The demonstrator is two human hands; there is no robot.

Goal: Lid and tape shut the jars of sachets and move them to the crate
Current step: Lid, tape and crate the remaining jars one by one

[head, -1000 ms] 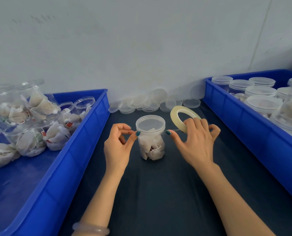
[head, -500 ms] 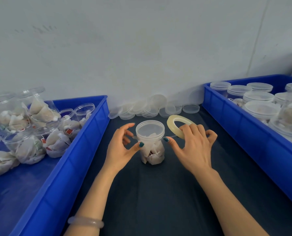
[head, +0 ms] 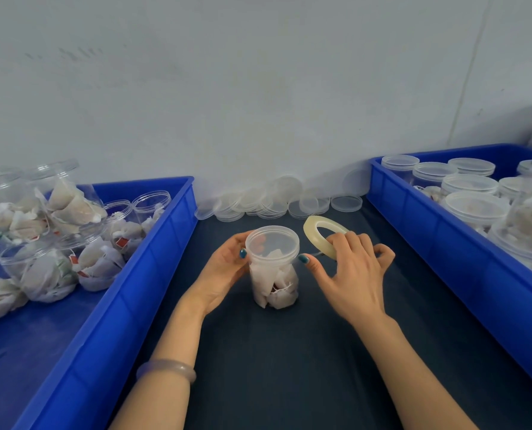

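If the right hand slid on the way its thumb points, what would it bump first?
Probably the lidded jar, near its lid rim: the right hand's thumb tip sits close beside it, though depth is unclear.

A plain, pale grey wall (head: 258, 88) fills the field from 10 to 2 o'clock. Faint dark scuff marks (head: 72, 52) lie on it at 11 o'clock, and a thin, slightly slanted vertical seam (head: 466, 76) crosses it at 1 o'clock. A dark navy table covering (head: 289, 367), matt and fabric-like, runs from the foot of the wall down to 6 o'clock. At 7 o'clock, near the lower edge, sits a pale, translucent lilac bangle (head: 168, 369).
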